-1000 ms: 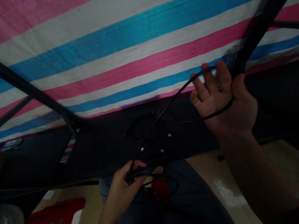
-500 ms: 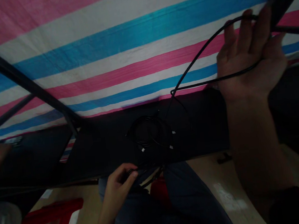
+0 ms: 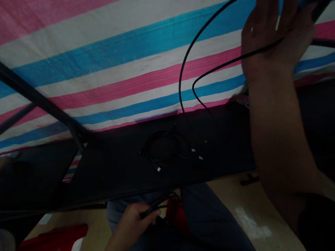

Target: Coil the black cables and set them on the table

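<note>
The person's right hand [image 3: 272, 37] was raised high at the upper right, its palm turned toward the camera. Its grip was slack, with the fingers nearly straight rather than curled. A black cable [image 3: 180, 95] hooked over its fingertips and crossed its palm, so that 2 strands ran out to the left and curved down toward the bench [image 3: 115, 175]. The left hand [image 3: 136, 221] sat low over the lap, just below the bench's near edge, with its grip pinched shut on dark strands of the cable (how many could not be told in the dim light). On the dark bench, between the 2 hands, lay a loose coil of cables [image 3: 166, 150] with small pale plugs showing at its edge. Behind the bench hung a striped tarp [image 3: 103, 68] in pink, white and blue, crossed by a dark frame bar [image 3: 24, 91]. A red stool [image 3: 47, 240] stood on the floor at the lower left.
</note>
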Demonstrator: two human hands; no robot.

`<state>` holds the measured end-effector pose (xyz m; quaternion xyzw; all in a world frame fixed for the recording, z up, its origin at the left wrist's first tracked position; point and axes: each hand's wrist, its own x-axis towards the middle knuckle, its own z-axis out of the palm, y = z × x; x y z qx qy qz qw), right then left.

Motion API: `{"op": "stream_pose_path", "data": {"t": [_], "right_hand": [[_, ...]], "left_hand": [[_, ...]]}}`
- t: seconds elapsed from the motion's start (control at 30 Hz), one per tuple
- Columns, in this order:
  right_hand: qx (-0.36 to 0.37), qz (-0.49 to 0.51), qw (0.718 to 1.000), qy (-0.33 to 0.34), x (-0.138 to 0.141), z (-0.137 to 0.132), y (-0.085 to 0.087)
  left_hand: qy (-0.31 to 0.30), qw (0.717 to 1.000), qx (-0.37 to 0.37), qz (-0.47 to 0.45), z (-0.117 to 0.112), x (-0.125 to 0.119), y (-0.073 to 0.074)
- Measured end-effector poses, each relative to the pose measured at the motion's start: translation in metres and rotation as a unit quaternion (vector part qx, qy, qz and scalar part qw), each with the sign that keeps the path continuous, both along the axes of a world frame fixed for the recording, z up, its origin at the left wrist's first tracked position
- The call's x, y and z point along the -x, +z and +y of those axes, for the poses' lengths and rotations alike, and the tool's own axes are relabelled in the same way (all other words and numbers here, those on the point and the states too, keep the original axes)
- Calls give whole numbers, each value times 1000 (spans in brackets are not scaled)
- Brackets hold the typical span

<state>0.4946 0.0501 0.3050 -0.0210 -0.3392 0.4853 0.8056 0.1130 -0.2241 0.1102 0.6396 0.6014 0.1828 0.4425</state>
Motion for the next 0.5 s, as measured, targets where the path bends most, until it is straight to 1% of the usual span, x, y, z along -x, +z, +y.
{"op": "stream_pose_path", "data": {"t": [0.07,0.13,0.2,0.27,0.3,0.37,0.4,0.5], "right_hand": [[4,-31,1000,-3,3,5,-1],[6,-126,992,-25,11,4,-7],[15,-255,966,-42,24,-2,-15],[19,-347,937,-37,42,-12,-20],[20,-365,931,-22,52,-18,-23],[23,-361,932,29,75,-31,-27],[33,-368,928,48,86,-37,-30],[67,-402,911,54,117,-49,-44]], "left_hand": [[13,1000,4,-8,-6,5,-2],[47,999,-18,-19,-9,7,-2],[74,997,-29,-22,-10,7,0],[88,996,-31,-18,-8,4,3],[89,996,-29,-15,-7,2,5],[78,997,-23,-15,-4,-3,9],[71,997,-21,-19,-3,-6,11],[60,997,-26,-28,0,-12,15]]}}
